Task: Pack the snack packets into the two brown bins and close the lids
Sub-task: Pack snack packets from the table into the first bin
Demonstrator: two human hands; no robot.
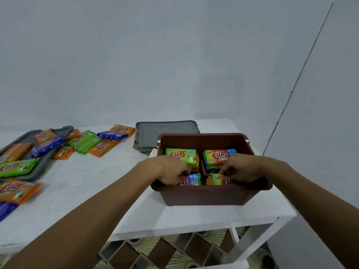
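An open brown bin (209, 195) stands near the right end of the white table and holds several snack packets. Both my hands are inside it. My left hand (171, 169) pinches a blue and red packet (191, 179) at the front left of the bin. My right hand (242, 168) grips a green and orange packet (219, 179) at the front right. Behind them lie a green packet (181, 155) and a multicoloured packet (218, 156). A grey lid (165, 133) lies flat behind the bin. No second brown bin is in view.
Loose orange, green and blue packets (101, 141) are scattered over the left of the white table (97, 177), some on a second grey lid (43, 162). The table's right edge is just beyond the bin, with patterned floor (174, 255) below. A wall stands behind.
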